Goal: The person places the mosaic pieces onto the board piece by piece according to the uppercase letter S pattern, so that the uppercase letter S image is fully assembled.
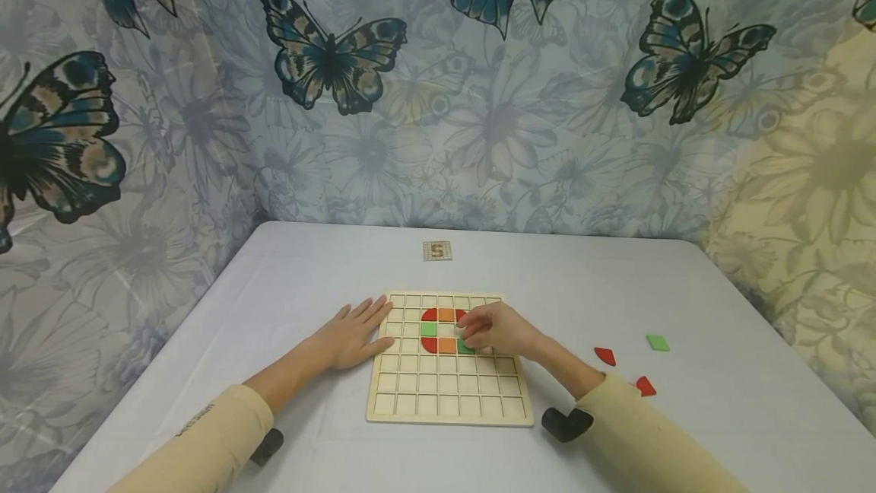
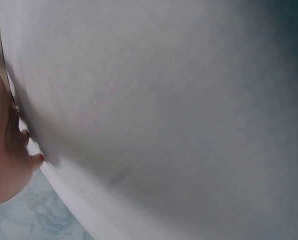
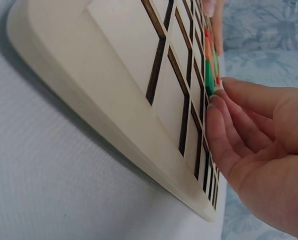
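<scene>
A pale wooden grid board [image 1: 448, 405] lies on the table, with red, orange and green tiles forming a ring in its cells. My left hand [image 1: 354, 335] rests flat at the board's left edge, fingers spread, holding nothing. Over the ring's right side, my right hand [image 1: 505, 331] has its thumb and fingers bent together at a green tile [image 3: 209, 79], seeming to pinch its edge. Fingers hide part of that tile and the ring's right side. A red quarter-round tile [image 1: 429, 345] and an orange tile [image 1: 447, 345] lie in the same row.
Right of the board lie a red tile [image 1: 605, 356], another red tile [image 1: 645, 386] and a loose green tile [image 1: 658, 342]. A small square card [image 1: 437, 251] marked like an S lies beyond the board. Dark wrist devices [image 1: 566, 424] hang by both sleeves.
</scene>
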### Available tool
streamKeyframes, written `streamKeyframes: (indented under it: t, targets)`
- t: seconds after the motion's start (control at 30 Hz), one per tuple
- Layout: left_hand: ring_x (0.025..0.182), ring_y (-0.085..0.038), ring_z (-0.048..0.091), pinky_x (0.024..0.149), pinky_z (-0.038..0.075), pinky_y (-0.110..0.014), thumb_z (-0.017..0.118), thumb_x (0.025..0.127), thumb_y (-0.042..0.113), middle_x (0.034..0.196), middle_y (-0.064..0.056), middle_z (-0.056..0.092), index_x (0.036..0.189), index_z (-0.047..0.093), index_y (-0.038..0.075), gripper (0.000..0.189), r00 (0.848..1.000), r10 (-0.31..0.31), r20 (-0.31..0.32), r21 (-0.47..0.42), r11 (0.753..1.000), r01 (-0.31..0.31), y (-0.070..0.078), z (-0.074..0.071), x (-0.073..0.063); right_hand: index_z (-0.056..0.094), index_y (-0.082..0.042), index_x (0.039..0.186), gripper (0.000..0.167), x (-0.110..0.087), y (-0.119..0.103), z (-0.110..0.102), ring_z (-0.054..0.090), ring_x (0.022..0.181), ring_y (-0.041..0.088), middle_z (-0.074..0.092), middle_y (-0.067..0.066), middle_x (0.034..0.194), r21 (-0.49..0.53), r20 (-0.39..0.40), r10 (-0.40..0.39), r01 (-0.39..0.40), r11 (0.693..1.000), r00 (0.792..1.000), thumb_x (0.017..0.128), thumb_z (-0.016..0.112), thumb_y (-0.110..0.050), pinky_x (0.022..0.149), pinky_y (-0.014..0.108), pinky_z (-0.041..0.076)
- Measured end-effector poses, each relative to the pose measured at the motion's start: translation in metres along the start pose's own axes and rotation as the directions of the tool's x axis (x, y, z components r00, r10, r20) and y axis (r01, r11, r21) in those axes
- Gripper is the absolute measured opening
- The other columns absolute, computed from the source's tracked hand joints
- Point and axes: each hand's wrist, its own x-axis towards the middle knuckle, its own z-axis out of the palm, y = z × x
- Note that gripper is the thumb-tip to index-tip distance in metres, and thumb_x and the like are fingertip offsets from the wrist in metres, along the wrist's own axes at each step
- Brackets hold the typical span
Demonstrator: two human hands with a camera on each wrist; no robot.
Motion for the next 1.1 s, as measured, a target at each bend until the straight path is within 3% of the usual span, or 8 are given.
streamKeyframes:
  t: [0.1,0.23,0.4,0.6,0.83,1.1]
  targets:
    - [0.142,-0.032,0.015,0.110,0.014,-0.055,0.033,0.100,0.055,0.157,-0.009,0.015,0.153,0.020,0.008,0.072,1.000,0.000,-0.002,0.003,1.000,0.000,0.000,0.001,0.000,0.069,-0.003,0.107,0.022,0.001,0.000,0.001,0.063,0.083,0.015,0.068,0.001,0.090,0.028,0.000,0.041,-0.041,0.999,0.999,0.086,0.071,-0.006,0.073,0.030,0.053]
    - [0.142,-0.031,0.016,0.110,0.014,-0.055,0.033,0.100,0.055,0.157,-0.009,0.016,0.153,0.020,0.008,0.072,1.000,0.001,-0.001,0.006,1.000,-0.001,0.000,0.003,0.001,0.067,-0.002,0.111,0.025,0.000,0.002,-0.003,0.064,0.084,0.018,0.067,0.006,0.101,0.161,0.007,0.103,-0.103,0.982,0.995,0.090,0.068,-0.013,0.074,0.032,0.054]
    - [0.142,-0.031,0.015,0.110,0.014,-0.055,0.033,0.099,0.055,0.158,-0.008,0.016,0.153,0.020,0.008,0.072,1.000,0.000,-0.001,0.012,1.000,0.000,-0.001,0.005,0.002,0.058,0.006,0.123,0.036,-0.005,0.004,-0.014,0.062,0.096,0.022,0.064,0.014,0.112,0.357,0.037,0.165,-0.167,0.919,0.986,0.095,0.059,-0.018,0.084,0.035,0.052]
    - [0.142,-0.031,0.015,0.111,0.014,-0.055,0.032,0.099,0.056,0.158,-0.008,0.015,0.153,0.020,0.009,0.073,1.000,0.000,-0.001,0.016,1.000,0.000,-0.002,0.005,0.002,0.048,0.012,0.131,0.044,-0.010,0.007,-0.029,0.061,0.103,0.026,0.060,0.021,0.117,0.487,0.051,0.187,-0.188,0.853,0.981,0.102,0.047,-0.021,0.090,0.037,0.049]
    - [0.142,-0.031,0.015,0.110,0.014,-0.055,0.031,0.099,0.057,0.158,-0.009,0.015,0.153,0.019,0.008,0.073,1.000,0.005,0.003,0.019,1.000,-0.005,-0.003,0.006,0.002,0.043,0.014,0.133,0.051,-0.018,0.011,-0.047,0.060,0.106,0.031,0.058,0.025,0.120,0.541,0.012,0.252,-0.218,0.813,0.968,0.105,0.037,-0.028,0.091,0.037,0.048]
    - [0.142,-0.033,0.014,0.110,0.014,-0.055,0.032,0.100,0.055,0.158,-0.009,0.014,0.153,0.018,0.008,0.073,1.000,0.005,0.005,0.011,1.000,-0.005,-0.003,0.001,0.002,0.036,0.015,0.138,0.060,-0.031,0.013,-0.071,0.056,0.115,0.032,0.058,0.023,0.122,0.594,-0.023,0.272,-0.206,0.778,0.962,0.104,0.039,-0.034,0.090,0.031,0.048]
